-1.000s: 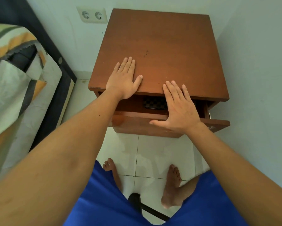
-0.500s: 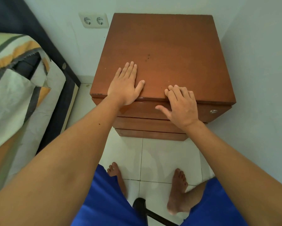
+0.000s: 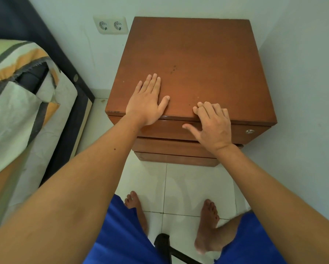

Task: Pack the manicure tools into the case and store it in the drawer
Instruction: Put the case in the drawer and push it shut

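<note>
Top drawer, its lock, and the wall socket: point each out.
top drawer (image 3: 169, 129), head view, bare front panel between the hands.
lock (image 3: 250, 131), head view, round metal face.
wall socket (image 3: 111, 25), head view, plate between the two outlets.

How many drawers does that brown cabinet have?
3 drawer fronts show. The top drawer is shut just under the cabinet's top, partly behind the right hand. The middle drawer is below it, the bottom drawer nearest the floor. None looks hidden.

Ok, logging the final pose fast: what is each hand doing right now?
Left hand: open, flat on the nightstand top.
Right hand: open, fingers resting on the top's front edge, holding nothing.
</note>
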The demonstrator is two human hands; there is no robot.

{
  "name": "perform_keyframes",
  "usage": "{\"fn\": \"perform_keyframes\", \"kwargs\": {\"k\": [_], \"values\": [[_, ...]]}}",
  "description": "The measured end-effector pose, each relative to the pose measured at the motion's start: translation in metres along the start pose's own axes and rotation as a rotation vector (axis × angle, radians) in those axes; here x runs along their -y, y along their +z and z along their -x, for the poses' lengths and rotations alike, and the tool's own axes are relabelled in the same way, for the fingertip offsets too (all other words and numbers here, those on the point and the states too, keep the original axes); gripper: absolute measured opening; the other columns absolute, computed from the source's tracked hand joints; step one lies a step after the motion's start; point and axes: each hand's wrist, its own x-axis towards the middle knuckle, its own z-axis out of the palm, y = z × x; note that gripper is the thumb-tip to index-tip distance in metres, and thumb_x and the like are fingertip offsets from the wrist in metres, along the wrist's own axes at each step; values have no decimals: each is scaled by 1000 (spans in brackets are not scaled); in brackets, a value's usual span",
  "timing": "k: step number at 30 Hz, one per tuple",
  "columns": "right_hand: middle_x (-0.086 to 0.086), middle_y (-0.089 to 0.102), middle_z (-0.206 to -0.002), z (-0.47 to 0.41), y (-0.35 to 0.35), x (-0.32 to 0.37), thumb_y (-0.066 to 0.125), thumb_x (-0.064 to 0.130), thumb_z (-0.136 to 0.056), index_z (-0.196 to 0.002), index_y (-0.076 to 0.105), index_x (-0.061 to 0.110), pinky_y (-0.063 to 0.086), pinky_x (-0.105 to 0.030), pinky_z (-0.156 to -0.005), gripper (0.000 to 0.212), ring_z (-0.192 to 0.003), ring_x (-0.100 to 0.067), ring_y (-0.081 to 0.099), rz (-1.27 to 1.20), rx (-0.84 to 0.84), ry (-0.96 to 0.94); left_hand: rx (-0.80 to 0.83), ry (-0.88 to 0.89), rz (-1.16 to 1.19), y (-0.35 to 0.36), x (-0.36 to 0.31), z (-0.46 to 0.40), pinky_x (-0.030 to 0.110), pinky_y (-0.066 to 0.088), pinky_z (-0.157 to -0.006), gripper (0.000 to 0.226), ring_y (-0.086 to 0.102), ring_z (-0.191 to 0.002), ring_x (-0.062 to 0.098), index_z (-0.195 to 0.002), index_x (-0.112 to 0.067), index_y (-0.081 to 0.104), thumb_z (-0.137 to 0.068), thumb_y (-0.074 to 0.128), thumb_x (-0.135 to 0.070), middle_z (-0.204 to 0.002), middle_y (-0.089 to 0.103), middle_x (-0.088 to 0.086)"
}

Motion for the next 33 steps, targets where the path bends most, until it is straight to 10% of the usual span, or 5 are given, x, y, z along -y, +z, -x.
{"fn": "perform_keyframes", "kwargs": {"k": [12,20,33], "values": [[7,61,-123,-40,-37,-22,58,64,-95,-114,63,28,45,-39,-96,41,-118,-15,51,-321,167,107,-6,9,4,2,0,-1,40,1,-131,79,-3,-161,18,-166,-15,5,-104,6,-64,-175,2,3],[-6,11,-176,-71,-27,-55,25,80,-96,-166,18,12,9,-42,-132,98,-163,-22,6,-88,564,277,-9,15,14,1,0,0,40,0,-131,80,-5,-160,17,-166,-15,4,-103,5,-64,-175,1,3],[-8,5,-176,-69,-31,-47,12,77,-98,-167,11,10,6,-42,-132,96,-163,-23,1,-36,607,257,4,11,12,1,0,-1,40,0,-131,80,-5,-160,18,-166,-16,2,-102,2,-65,-175,-1,2]]}}
